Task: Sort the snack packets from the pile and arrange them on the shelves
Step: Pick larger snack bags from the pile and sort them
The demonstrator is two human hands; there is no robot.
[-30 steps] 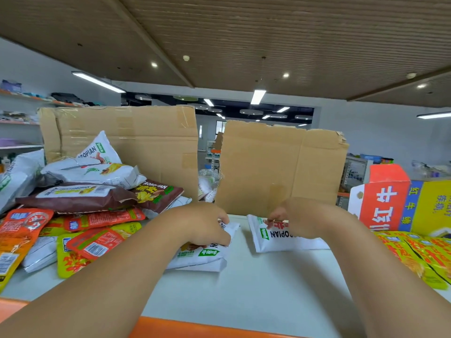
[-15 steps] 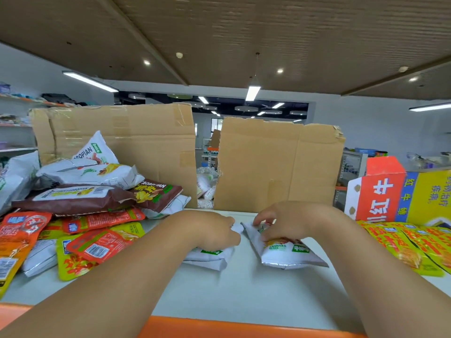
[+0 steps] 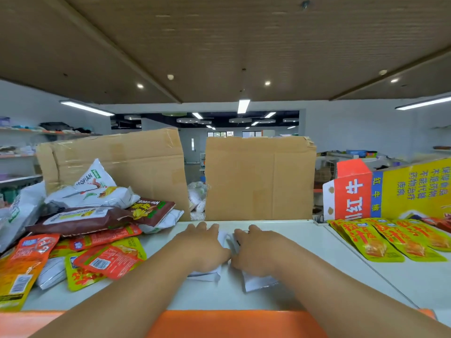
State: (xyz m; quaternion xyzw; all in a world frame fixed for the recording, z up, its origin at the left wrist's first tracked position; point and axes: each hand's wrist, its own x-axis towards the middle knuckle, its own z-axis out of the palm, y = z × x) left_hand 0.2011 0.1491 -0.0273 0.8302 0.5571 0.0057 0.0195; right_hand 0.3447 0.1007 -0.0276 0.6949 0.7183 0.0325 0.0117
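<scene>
White in colour, the left flat snack packet (image 3: 207, 275) and the right flat snack packet (image 3: 258, 282) lie side by side, nearly touching, at the centre of the pale desk (image 3: 305, 240).

The left grip (image 3: 203, 245) rests palm down on the left flat snack packet with its fingers straight and spread forward. Only the packet's near edge shows.

The right grip (image 3: 256, 252) covers the right flat snack packet. Its fingers angle inward over the far edge, and it cannot be told whether they pinch the packet.

A mixed pile of red, yellow, brown and white packets (image 3: 92, 230) occupies the desk's left side. A row of overlapping yellow packets (image 3: 380, 242) lies on the right, well apart from both grips.

Two brown cardboard panels (image 3: 258, 179) stand upright behind the desk. A red-and-yellow printed carton (image 3: 402, 189) sits tilted behind the yellow row.
</scene>
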